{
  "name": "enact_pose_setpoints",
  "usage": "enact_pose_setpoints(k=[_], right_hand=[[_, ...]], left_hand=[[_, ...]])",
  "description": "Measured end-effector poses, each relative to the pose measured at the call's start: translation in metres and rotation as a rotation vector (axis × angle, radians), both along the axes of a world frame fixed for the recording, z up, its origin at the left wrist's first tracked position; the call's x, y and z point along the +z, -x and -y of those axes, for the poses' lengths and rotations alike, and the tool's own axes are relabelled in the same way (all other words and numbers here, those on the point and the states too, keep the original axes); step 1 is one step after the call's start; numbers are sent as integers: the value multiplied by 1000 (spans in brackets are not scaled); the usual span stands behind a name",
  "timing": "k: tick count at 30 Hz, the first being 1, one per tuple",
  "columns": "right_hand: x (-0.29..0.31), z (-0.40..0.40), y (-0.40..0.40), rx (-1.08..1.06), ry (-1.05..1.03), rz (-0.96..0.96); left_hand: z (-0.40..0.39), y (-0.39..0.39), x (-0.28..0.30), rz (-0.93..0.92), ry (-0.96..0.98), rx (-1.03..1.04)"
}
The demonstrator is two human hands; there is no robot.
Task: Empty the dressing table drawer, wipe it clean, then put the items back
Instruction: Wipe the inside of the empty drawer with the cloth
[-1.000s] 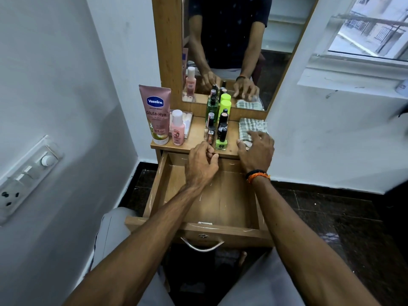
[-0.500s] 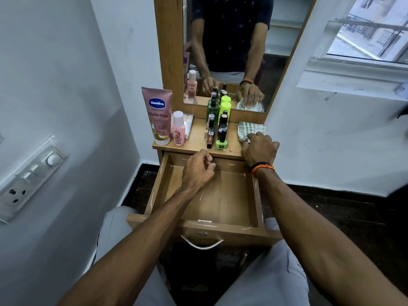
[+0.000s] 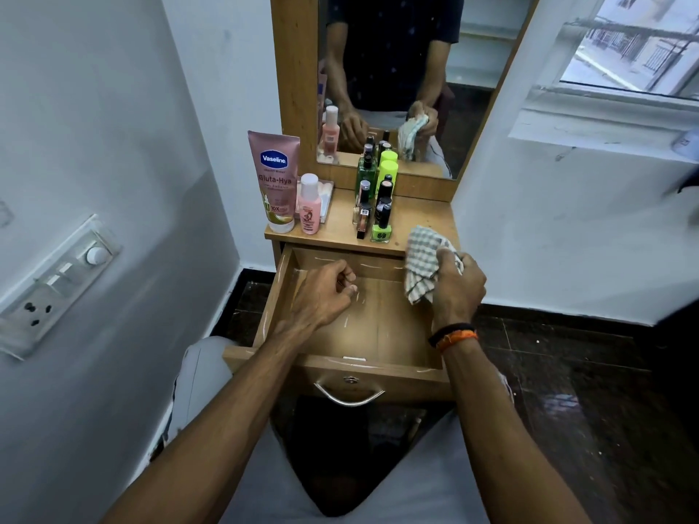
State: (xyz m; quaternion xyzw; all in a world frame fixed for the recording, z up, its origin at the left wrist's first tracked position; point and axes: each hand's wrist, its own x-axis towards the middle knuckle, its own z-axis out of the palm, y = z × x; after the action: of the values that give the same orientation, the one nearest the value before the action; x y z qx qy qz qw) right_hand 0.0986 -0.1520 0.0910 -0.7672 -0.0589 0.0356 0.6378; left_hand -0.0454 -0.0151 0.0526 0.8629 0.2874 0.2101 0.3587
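Wooden drawer [image 3: 378, 334], pulled open, interior bare, pale scuffs on its floor. Left hand [image 3: 321, 293], fingers curled, holding nothing, above the drawer's back left part. Right hand [image 3: 455, 283] grips a checked cloth [image 3: 425, 259] at the drawer's right rear corner. On the tabletop [image 3: 427, 213]: pink Vaseline tube [image 3: 274, 179] upright, pink bottle [image 3: 309, 206] beside it, cluster of nail polish bottles [image 3: 374, 206]. Mirror [image 3: 397, 70] behind. Switch panel [image 3: 56, 277] on the left wall.

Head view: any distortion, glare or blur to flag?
Head view: wide-angle bending bows the white wall socket panel and the window frame; a soft bright patch lies on the open wooden drawer floor; the right hand gripping the checked cloth is slightly soft; the bottle labels stay sharp.
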Motion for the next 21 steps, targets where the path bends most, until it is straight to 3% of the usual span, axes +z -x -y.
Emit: enact_pose_setpoints(k=[9,11,13,18,19,21], right_hand=[[-23,-18,33,269,-255,-621],[-30,-24,30,282,-220,-636],[-41,-30,24,300,-11,-458],[-47,-51,37,425,552,442],[-48,-57,39,473,635,532],[-58,-70,41,664,825,534]], left_hand=[[-15,47,-2,-30,-190,142],[-21,58,-7,-55,-237,248],[-24,67,-10,-89,-229,344],[-25,72,-13,-100,-114,425],[-25,73,-12,-107,-98,418],[-23,76,-10,-133,-77,370]])
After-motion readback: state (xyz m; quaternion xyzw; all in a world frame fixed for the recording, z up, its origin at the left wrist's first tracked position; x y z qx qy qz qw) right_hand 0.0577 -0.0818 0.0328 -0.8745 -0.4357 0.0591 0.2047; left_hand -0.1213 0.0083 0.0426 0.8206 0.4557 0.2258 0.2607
